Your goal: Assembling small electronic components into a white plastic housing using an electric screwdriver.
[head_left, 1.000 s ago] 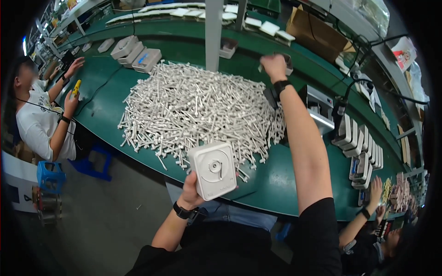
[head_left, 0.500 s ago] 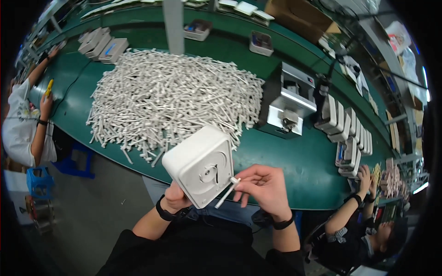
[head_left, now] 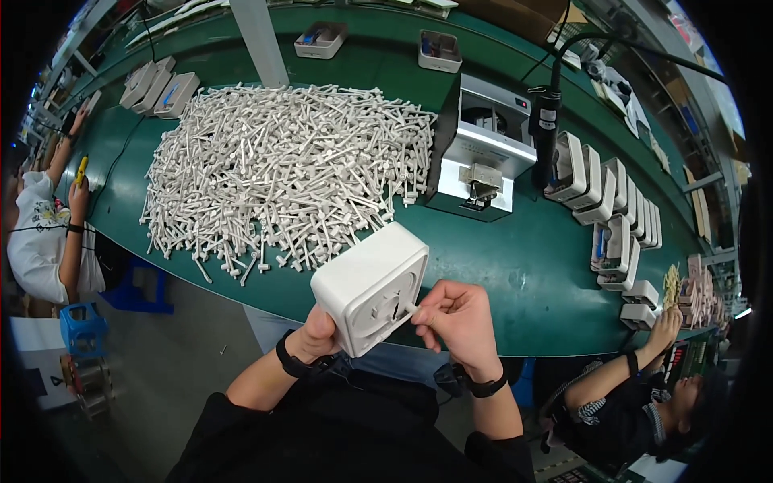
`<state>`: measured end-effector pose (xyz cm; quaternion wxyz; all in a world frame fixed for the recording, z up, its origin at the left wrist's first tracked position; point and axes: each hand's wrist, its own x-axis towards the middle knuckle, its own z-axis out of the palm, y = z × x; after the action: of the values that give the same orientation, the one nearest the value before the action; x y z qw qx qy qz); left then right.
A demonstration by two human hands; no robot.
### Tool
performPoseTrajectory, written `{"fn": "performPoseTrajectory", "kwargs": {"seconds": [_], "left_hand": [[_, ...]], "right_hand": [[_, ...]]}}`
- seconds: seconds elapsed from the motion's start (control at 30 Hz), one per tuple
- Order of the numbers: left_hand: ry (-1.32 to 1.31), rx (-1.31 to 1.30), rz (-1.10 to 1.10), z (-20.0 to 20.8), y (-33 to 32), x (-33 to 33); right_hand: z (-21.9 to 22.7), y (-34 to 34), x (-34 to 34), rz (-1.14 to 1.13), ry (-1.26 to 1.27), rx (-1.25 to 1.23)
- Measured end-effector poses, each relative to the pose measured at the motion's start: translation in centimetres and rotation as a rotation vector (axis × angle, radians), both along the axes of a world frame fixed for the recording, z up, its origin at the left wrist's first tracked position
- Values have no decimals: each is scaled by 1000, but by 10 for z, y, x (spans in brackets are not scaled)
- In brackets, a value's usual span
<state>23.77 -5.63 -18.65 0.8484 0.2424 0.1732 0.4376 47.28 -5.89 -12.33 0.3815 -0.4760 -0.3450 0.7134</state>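
My left hand (head_left: 316,332) is closed around the lower left of a white box-shaped plastic housing (head_left: 366,270), holding it tilted above the table's near edge. A round recess with a hub in its middle shows on the face turned toward me. My right hand (head_left: 459,320) pinches the end of a small white plastic rod (head_left: 411,309) between thumb and fingertips. The rod is against the right side of the recess; I cannot tell whether it is seated there. Just beyond the housing spreads a large heap of similar white rods (head_left: 282,169).
A silver-and-black machine (head_left: 483,153) stands right of the heap, beside a black tool (head_left: 545,129) on a cable. White housings (head_left: 604,201) are lined up farther right. More trays (head_left: 320,42) sit at the back. Co-workers are at left and lower right (head_left: 620,402).
The housing has moved right and turned slightly. The rod, which stuck out below its face beside my right fingers, now lies up against the recess. My view has shifted a little.
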Motion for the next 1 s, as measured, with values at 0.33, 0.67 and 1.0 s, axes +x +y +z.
{"fn": "performPoseTrajectory", "kwargs": {"seconds": [0.33, 0.67, 1.0], "left_hand": [[778, 786, 120, 53, 46, 34], [1253, 1310, 109, 33, 10, 54], [1008, 1019, 214, -8, 9, 44]], "right_hand": [[37, 89, 82, -613, -479, 836], [43, 158, 133, -498, -619, 805], [78, 138, 19, -561, -166, 1201]]}}
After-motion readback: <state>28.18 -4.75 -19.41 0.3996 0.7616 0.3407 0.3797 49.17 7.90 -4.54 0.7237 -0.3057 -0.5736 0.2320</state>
